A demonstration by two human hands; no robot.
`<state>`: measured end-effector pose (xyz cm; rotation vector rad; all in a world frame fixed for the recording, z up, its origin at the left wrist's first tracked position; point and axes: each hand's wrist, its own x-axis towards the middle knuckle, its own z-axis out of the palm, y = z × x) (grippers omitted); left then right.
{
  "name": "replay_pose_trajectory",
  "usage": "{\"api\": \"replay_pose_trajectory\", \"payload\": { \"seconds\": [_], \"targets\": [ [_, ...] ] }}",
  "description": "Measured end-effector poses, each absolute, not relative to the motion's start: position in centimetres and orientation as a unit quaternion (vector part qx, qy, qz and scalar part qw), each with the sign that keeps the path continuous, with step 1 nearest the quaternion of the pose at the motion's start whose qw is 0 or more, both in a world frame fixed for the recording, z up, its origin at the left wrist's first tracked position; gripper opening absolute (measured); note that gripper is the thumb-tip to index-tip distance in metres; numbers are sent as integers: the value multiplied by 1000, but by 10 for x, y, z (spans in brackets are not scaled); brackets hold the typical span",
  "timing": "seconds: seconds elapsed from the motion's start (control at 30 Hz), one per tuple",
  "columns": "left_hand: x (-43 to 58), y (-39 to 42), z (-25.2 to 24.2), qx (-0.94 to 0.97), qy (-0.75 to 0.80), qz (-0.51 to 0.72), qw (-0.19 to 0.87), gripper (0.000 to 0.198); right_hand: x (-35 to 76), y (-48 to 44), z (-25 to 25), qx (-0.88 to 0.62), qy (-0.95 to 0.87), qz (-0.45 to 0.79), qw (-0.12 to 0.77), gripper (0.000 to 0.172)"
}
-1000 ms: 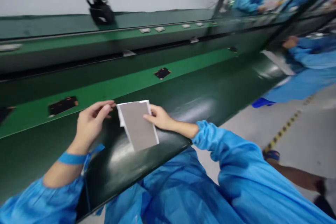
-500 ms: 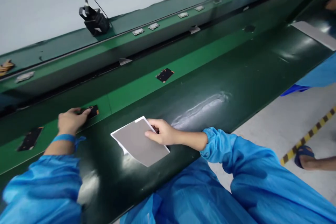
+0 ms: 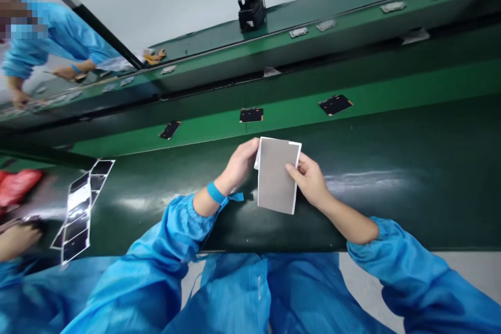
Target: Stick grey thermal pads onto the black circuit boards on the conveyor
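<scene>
My right hand [image 3: 311,180] grips a grey sheet [image 3: 277,177] with white edges by its right side, the thumb lying on its face. At the sheet's upper left edge is my left hand [image 3: 239,164], its thumb up against the border and its other fingers partly hidden behind. A bit of white [image 3: 257,160] shows between that hand and the sheet. The sheet is held up over the dark green worktop [image 3: 376,193]. Just beyond it, on the bright green strip [image 3: 289,109], lies a flat black board [image 3: 251,115], apart from both hands.
More black boards lie on the strip, one at left [image 3: 170,130] and one at right [image 3: 335,105]. Silvery parts [image 3: 298,32] line the ledge behind, below a black device [image 3: 251,10]. At left are printed sheets [image 3: 76,219] and a co-worker's hand [image 3: 19,240]; another person [image 3: 58,42] works across.
My left hand has let go of the black board on the strip and come to the grey sheet's left edge. The sheet is now more upright. The view has swung left.
</scene>
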<state>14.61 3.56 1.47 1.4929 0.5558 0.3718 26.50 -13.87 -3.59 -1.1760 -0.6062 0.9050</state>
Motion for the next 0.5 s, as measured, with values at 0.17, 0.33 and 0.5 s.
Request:
{"api": "replay_pose_trajectory", "payload": {
  "seconds": [0.17, 0.33, 0.5],
  "targets": [
    [105, 5, 17, 604, 312, 166, 714, 59, 256, -138, -31, -528, -324, 468, 630, 43],
    [97, 22, 18, 634, 336, 202, 666, 59, 267, -118, -12, -561, -398, 409, 600, 24],
    [102, 38, 26, 679, 362, 203, 606, 62, 266, -86, -12, -576, -396, 383, 604, 20]
  ]
}}
